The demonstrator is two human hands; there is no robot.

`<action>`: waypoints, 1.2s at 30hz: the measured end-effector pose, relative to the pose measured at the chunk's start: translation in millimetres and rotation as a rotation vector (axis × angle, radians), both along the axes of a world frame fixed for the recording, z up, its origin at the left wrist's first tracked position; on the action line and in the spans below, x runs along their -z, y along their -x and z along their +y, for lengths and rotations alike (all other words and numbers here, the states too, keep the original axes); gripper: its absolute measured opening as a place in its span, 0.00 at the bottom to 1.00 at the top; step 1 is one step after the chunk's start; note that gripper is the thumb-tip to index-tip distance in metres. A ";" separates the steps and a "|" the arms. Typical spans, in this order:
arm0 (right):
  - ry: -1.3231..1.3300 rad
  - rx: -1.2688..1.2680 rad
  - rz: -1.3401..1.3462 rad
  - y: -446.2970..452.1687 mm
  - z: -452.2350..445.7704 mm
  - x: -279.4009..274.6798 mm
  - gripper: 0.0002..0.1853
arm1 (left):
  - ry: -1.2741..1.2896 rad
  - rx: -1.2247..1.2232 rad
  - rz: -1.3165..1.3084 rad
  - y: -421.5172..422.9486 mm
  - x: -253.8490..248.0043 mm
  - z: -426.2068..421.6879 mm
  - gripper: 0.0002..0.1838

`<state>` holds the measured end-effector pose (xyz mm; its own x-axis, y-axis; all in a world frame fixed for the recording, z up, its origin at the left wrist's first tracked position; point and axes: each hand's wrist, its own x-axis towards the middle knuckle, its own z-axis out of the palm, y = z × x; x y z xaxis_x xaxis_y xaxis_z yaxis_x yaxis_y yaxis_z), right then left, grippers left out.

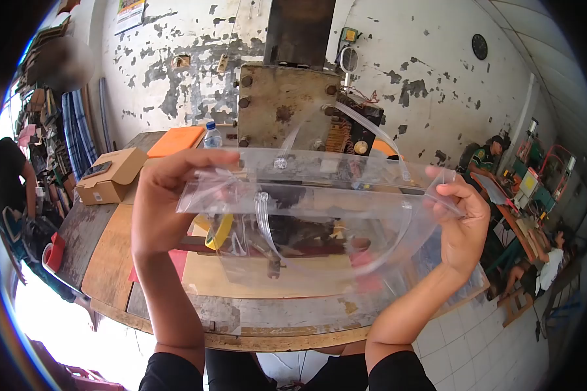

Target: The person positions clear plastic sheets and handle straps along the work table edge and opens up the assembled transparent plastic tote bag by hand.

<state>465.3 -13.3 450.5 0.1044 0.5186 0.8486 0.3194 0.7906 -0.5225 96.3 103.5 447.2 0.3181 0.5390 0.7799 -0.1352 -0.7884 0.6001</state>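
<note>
Clear plastic bag (332, 202) is up above the worktop (225, 319), in front of the machine (284, 104), stretched between both hands. Left hand (162, 195) pinches its left end, right hand (466, 225) grips the right end, fingers curled round the film. One clear handle arches above the top edge, the other loops below. Lower edge hard to trace through the film; can't tell if it touches the worktop. Narrow gap from left hand to cardboard box (107, 177); yellow tape roll (222, 231) sits just inside left forearm. More side room past right hand. Worktop's front edge runs below the forearms.
</note>
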 end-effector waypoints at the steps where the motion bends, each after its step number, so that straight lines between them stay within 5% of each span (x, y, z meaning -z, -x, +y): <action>1: -0.002 0.004 0.001 -4.4 -2.9 1.6 0.12 | -0.002 0.004 0.001 0.6 -0.8 -3.7 0.19; 4: -0.145 0.124 -0.101 -11.6 -2.6 5.5 0.16 | -0.304 -0.292 0.031 -2.5 -4.4 -18.4 0.16; 7: -0.233 0.190 0.014 4.2 19.2 5.5 0.18 | -0.205 -0.382 -0.260 -29.7 -3.3 -4.5 0.16; 10: -0.315 0.191 0.192 25.8 43.3 3.7 0.20 | -0.219 -0.265 -0.308 -36.3 3.3 7.4 0.17; 14: -0.587 0.243 0.101 -9.1 29.3 12.2 0.21 | -0.360 -0.175 -0.299 -26.1 7.2 -10.0 0.22; 17: -0.555 0.330 0.067 -21.0 3.7 13.4 0.20 | -0.299 -0.163 -0.300 -27.3 3.3 -39.0 0.21; 21: -0.339 0.513 -0.136 -18.0 -23.8 5.1 0.10 | -0.329 -0.517 -0.016 -23.5 -12.1 -56.3 0.14; 24: -0.453 0.573 -0.223 -0.4 -6.4 -8.5 0.15 | -0.408 -0.555 -0.047 -29.8 -11.6 -40.6 0.14; 27: -0.269 0.377 -0.030 16.8 -0.4 -7.2 0.17 | -0.528 -0.561 -0.014 -25.0 -11.2 -31.8 0.11; 29: -0.229 0.281 0.012 11.3 2.4 -2.3 0.17 | -0.027 -0.337 -0.024 -22.1 -6.6 -33.9 0.08; 33: 0.007 0.285 0.080 14.7 -2.9 -3.5 0.15 | 0.176 -0.065 -0.109 -14.8 2.2 -11.8 0.11; 36: 0.085 0.261 0.083 10.4 4.2 -3.2 0.14 | 0.193 -0.142 -0.128 -16.4 -2.1 -5.2 0.13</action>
